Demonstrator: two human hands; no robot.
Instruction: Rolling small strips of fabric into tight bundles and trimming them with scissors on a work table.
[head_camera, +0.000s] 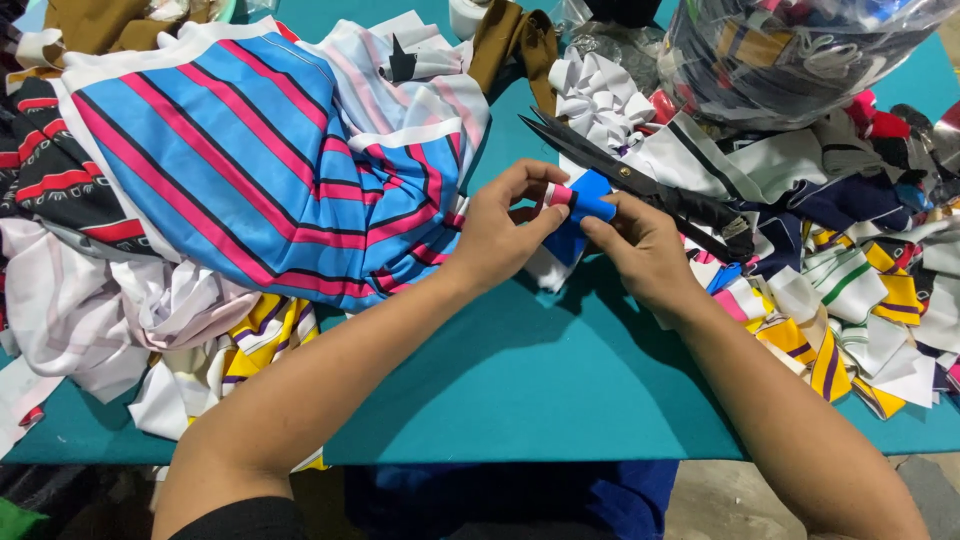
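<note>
My left hand (500, 230) and my right hand (640, 245) meet over the teal table (520, 380), both pinching a small folded piece of blue, pink and white fabric (580, 200). The strip hangs down a little between my hands. Black scissors (640, 185) lie just behind my right hand, blades pointing up-left, handles hidden under my fingers and cloth. A large blue cloth with pink and black stripes (260, 160) is heaped to the left of my left hand.
Striped fabric scraps in yellow, white and navy (860, 300) pile up on the right. A clear plastic bag of cloth (790, 50) stands at the back right. White and pale pink cloth (70, 310) lies at the left edge.
</note>
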